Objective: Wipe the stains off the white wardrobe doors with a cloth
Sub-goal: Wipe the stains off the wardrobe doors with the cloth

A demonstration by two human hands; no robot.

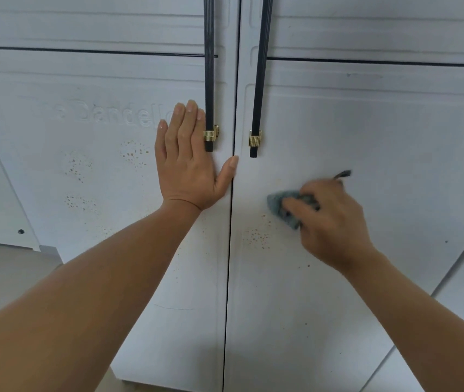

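Two white wardrobe doors fill the frame, both closed, with a thin dark gap between them in the middle. The left door [106, 250] has raised letters [117, 116] in its upper part, partly hidden by the hand. On this door there are brownish stains [134, 154] made of many small dots; I count three clear patches in the left half of the frame and some weaker dots lower down. The right door [380, 131] has one clear patch of the same dots, just left and below the cloth, and a few single dots toward the bottom.

There is one cloth [279, 206], grey-blue and crumpled, pressed on the right door at the centre right of the frame. The right hand [334, 219] is blurred; its grip is closed around the cloth, with the fingers curled over it. A dark end of the cloth sticks out above the knuckles.

The left hand [187, 165] lies flat on the left door with straight fingers, holding nothing, and its thumb reaches to the gap.

Two long black handles [209, 80] hang beside the gap, one on each door, each with one gold band [254, 140] near the lower end. A piece of floor [4, 278] shows at the lower left
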